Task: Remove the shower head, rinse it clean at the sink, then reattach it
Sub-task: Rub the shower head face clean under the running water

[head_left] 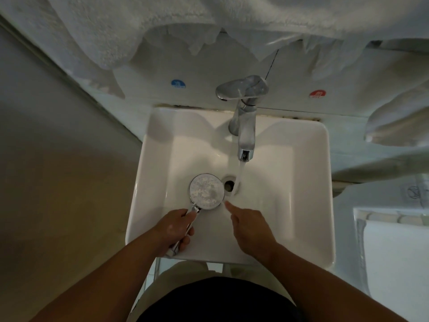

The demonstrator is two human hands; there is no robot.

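A round chrome shower head with a speckled white face points up over the white sink, just left of the drain. My left hand grips its chrome handle above the basin's near side. My right hand holds nothing; its index finger points out, with the tip close to the head's right rim. Whether it touches is unclear. The chrome faucet runs, and its stream falls beside the drain, right of the shower head.
White towels hang above the sink, and more hang at the right. Blue and red temperature stickers flank the faucet on the wall. A wall stands at the left. A white fixture sits at lower right.
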